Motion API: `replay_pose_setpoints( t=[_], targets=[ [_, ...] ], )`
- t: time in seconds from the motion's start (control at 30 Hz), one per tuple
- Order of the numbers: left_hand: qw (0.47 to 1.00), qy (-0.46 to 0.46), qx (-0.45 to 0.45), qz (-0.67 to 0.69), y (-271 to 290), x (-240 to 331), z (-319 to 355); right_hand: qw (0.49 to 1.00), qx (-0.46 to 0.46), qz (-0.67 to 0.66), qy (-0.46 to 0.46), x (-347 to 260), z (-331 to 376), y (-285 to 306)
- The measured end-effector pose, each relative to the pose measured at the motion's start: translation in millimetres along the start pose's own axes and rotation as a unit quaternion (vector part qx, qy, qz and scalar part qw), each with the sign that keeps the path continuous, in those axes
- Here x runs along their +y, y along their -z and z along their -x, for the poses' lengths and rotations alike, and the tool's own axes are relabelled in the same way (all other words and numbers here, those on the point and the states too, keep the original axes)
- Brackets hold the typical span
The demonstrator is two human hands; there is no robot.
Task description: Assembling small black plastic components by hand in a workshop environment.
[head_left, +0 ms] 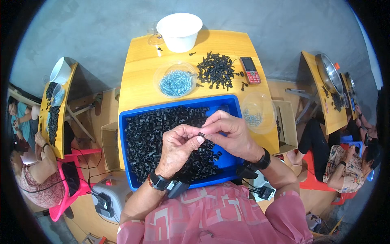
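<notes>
Both hands meet above a blue tray [181, 104] heaped with small black plastic clips [148, 130]. My left hand [176, 150] pinches a small black plastic piece [201, 134] between thumb and index finger. From the other side, the thumb and fingertips of my right hand [229, 134] close on the same piece. Fingertips cover most of it, so its exact shape does not show. Beyond the tray stands a clear round tub [172, 94] of bluish screws [176, 81]. To its right lies a loose pile of black plastic pegs [216, 69].
A red and black keypad phone [250, 70] lies beside the pile. A white bucket [179, 32] stands at the yellow table's [140, 61] far edge. Another clear tub [260, 122] sits right of the tray. Cardboard boxes [286, 122] flank the table. Other people work at side tables.
</notes>
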State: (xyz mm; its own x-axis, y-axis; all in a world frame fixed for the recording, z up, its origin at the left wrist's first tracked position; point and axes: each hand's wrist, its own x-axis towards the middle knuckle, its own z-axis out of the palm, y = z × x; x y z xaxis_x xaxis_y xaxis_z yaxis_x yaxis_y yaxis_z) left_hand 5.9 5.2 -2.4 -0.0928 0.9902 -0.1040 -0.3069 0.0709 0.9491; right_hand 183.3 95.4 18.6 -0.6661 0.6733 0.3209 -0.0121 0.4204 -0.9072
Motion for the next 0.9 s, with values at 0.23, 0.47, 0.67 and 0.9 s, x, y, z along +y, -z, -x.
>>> replay_pose_setpoints(
  t=[0.23,0.47,0.67,0.9],
  targets=[
    [1.000,0.012,-0.010,0.019,1,-4,1,0.999,-0.006,0.034,0.013,-4,4,0],
    [1.000,-0.008,-0.003,0.026,2,-4,-2,0.994,-0.085,0.058,0.039,-2,-8,10],
    [0.997,-0.007,-0.007,0.073,8,-5,-5,0.973,-0.096,0.169,0.127,-10,-16,11],
    [0.997,-0.002,-0.014,0.070,2,-1,-5,0.988,-0.088,0.091,0.086,-12,-12,6]
  ],
)
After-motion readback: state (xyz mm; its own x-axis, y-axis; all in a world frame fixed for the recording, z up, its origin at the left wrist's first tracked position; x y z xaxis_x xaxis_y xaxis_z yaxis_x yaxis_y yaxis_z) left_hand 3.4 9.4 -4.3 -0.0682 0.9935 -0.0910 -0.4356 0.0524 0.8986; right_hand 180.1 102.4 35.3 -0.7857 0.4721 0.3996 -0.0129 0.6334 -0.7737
